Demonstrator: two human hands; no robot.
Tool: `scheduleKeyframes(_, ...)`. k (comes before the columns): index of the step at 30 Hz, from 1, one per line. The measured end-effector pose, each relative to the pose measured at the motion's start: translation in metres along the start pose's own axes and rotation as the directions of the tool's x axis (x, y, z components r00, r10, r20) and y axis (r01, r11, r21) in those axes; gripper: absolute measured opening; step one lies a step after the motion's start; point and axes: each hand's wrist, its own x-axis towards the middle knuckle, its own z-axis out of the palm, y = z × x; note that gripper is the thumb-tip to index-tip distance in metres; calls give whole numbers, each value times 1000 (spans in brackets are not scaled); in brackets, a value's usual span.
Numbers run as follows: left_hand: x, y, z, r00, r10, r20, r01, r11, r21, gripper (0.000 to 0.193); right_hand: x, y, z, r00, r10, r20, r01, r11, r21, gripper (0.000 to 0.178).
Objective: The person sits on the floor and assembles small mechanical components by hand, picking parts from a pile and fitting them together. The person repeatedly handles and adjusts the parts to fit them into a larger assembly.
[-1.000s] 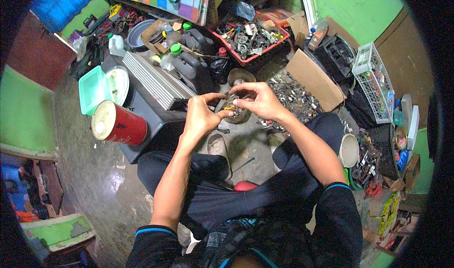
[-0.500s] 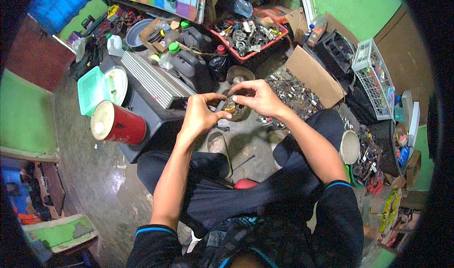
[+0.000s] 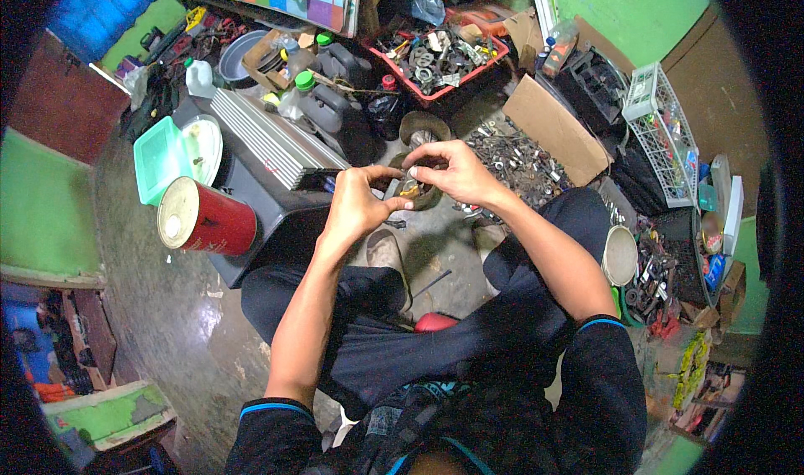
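My left hand (image 3: 358, 200) and my right hand (image 3: 456, 173) meet in front of me, thumbs and forefingers curved around a small metal part with a yellow piece (image 3: 409, 191). Its exact kind is too small to make out, and my fingers cover some of it. Beneath it shows a round brownish metal piece (image 3: 430, 199), partly hidden by my right hand. Just beyond my fingers lies another round metal piece (image 3: 425, 126), dish-like with a raised middle.
Loose small metal parts (image 3: 519, 165) spread at the right beside a cardboard sheet (image 3: 557, 131). Farther off stands a red crate (image 3: 440, 90) of parts. At left, a red can (image 3: 209, 217), green tub (image 3: 159, 161) and grey ribbed panels (image 3: 268, 140) rest near dark jerrycans (image 3: 335, 115).
The view has shifted slightly. Both hands keep nearly the same place and grip, with only small finger movement around the part.
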Motion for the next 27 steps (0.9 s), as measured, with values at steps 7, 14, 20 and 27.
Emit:
scheduleKeyframes(7, 1, -5, 2, 999, -2, -34, 1, 1000, -25, 47, 2, 7, 0, 1000, 12, -1, -12, 1000, -21, 19)
scheduleKeyframes(14, 1, 2, -1, 999, -37, -24, 36, 998, -50, 45, 1, 3, -1, 999, -24, -21, 24, 999, -31, 19)
scheduleKeyframes(20, 0, 5, -2, 997, -60, -41, 57, 997, -59, 45, 2, 1, 0, 999, 3, -38, -3, 1000, -6, 19)
scheduleKeyframes(27, 0, 5, -3, 998, -54, -37, 51, 995, -90, 46, 3, 8, 1, 999, -1, -47, 4, 998, 66, 20)
